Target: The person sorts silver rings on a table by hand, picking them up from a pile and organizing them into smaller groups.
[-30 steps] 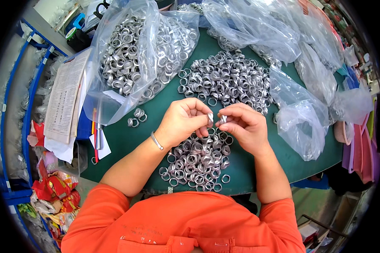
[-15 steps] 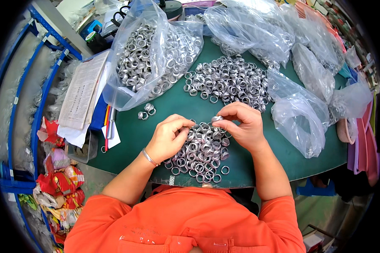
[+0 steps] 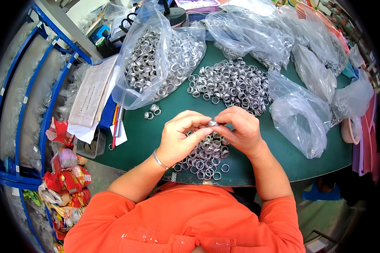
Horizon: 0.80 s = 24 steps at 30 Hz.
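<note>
A green surface [image 3: 283,168] is spread with metal rings and clear bags. A large bag [image 3: 156,59] full of rings is set at the upper left, and crumpled bags [image 3: 299,114] are seen at the right. A far pile [image 3: 232,84] of loose rings is heaped at the middle, and a near pile [image 3: 202,158] lies under the hands. Papers [image 3: 90,95] are stacked at the left edge. The left hand [image 3: 181,137] and right hand [image 3: 238,130] are brought together above the near pile, and one ring [image 3: 213,123] is pinched between the fingertips of both. A bracelet [image 3: 159,160] is worn on the left wrist.
</note>
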### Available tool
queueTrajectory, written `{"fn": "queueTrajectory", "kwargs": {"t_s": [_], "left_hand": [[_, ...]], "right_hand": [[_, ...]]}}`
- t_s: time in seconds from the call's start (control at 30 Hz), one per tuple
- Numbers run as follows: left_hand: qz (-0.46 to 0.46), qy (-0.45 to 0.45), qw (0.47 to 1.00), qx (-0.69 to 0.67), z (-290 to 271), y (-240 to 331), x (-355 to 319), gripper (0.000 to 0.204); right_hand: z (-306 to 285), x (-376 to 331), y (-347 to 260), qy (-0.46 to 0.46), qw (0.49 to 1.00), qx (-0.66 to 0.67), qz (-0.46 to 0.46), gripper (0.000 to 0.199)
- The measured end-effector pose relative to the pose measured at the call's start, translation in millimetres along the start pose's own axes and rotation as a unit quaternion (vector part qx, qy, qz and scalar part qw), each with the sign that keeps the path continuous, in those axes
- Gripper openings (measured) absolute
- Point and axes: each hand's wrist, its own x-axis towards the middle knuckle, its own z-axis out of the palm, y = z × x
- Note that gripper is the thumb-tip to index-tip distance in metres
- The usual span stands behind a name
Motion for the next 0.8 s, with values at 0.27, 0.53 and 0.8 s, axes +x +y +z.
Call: {"fn": "queueTrajectory", "kwargs": {"t_s": [0.27, 0.53, 0.8], "left_hand": [[-0.034, 0.011, 0.999, 0.006, -1.2, 5.6, 1.9, 0.015], [-0.017, 0.007, 0.999, -0.035, -6.0, -2.9, 7.3, 0.013], [0.068, 0.068, 0.964, 0.248, -42.1, -27.7, 2.3, 0.008]], "right_hand": [[-0.4, -0.6, -0.4, -0.013, 1.0, 0.002, -0.01, 0.025], [7.4, -0.4, 4.9, -0.026, 1.0, -0.002, 0.003, 0.025], [-5.5, -0.4, 9.8, -0.082, 0.991, -0.074, 0.069, 0.033]]}}
